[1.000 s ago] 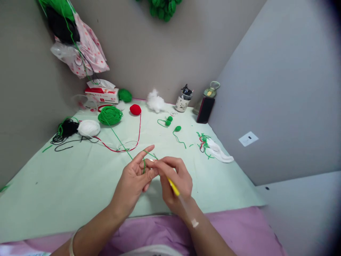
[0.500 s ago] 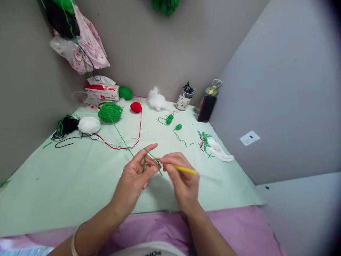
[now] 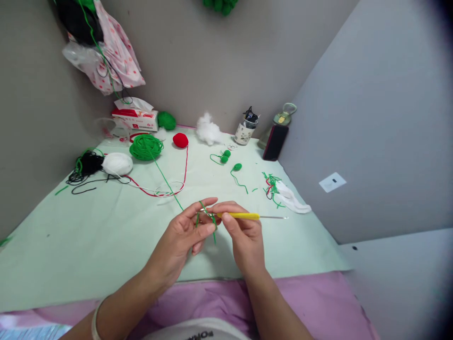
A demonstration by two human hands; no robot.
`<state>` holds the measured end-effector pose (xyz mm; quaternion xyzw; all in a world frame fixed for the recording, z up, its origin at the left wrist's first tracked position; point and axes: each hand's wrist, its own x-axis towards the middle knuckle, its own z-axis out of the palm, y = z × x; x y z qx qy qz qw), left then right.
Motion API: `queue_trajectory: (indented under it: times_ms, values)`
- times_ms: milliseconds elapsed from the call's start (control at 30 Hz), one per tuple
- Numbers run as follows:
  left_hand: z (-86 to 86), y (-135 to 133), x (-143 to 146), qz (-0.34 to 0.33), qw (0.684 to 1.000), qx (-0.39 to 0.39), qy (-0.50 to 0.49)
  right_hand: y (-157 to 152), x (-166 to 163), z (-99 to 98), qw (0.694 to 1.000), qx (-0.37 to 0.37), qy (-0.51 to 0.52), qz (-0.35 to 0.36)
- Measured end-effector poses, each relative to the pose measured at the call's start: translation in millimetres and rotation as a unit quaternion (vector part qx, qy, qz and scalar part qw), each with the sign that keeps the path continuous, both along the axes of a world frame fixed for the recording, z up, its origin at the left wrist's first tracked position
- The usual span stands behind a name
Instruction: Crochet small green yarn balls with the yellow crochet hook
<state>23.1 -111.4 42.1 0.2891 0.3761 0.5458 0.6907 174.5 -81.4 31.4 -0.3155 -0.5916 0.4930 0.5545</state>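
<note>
Green yarn runs from a loose green ball to my left hand. It loops over the raised index finger, while thumb and middle finger pinch the worked end, with a short tail hanging below. My right hand grips a crochet hook by its yellow handle, pen-fashion. The hook lies nearly level, one metal end among the green loops at my left fingers, the other sticking out to the right. How many stitches sit on it is too small to tell.
Red, white and black yarn lie at the back left near a tissue box. Stuffing, a pen cup, a phone and a bottle stand behind. Small green pieces and yarn scraps lie right.
The crochet hook has turned from slanting down rightward to almost level, and its far metal end now shows sharply. Both hands stay close together, the left shifted slightly right.
</note>
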Motion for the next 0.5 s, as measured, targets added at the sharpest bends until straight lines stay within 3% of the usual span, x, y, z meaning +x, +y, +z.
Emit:
queue_trajectory:
  times_ms: [200,300,400,500]
  values:
    - [3.2,1,-4,0.010,1.000,-0.003,0.027,2,6,-2.5,0.997,-0.055,0.055,0.020]
    - [3.8,0,-5,0.013,1.000,-0.005,0.021,-1,10,2.0,0.997,-0.037,0.052,0.040]
    - [2.3,-1,-4,0.035,0.999,0.005,0.025,-8,11,4.4,0.997,0.063,-0.042,-0.007]
    - [-0.2,-1,-4,0.048,0.998,0.008,0.043,-14,10,1.7,0.955,0.239,-0.167,-0.047]
